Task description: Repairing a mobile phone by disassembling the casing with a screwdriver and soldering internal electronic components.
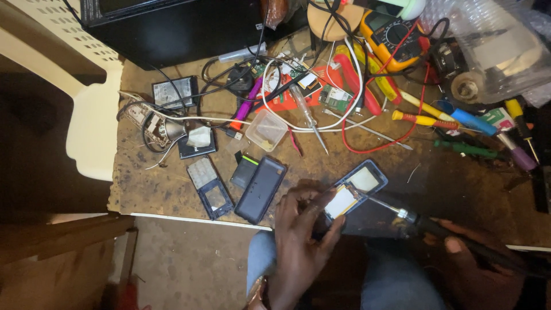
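the left hand is gripping the near end of an opened phone frame, fingers curled around its lower edge, thumb lying across the front. the frame is sitting tilted at the near edge of the workbench, right of centre, its far end pointing up and to the right. a pale rectangular panel is showing in its upper part and a white piece with a yellow edge just below that.

the right hand is closing around the dark handle of a soldering iron, which is coming in from the near right. the thin metal tip is reaching the right side of the frame; whether it is actually touching is not clear at this size.

just left of the left hand, a dark phone back cover is lying on the bench, with a small battery touching its far left side. farther left, another stripped phone chassis is lying face up. a small clear plastic tub is sitting farther back, centre. a yellow multimeter is resting at the far edge among red and black leads. several screwdrivers with yellow, red, blue and green handles are lying at the far right. a white cable is looping across the middle.
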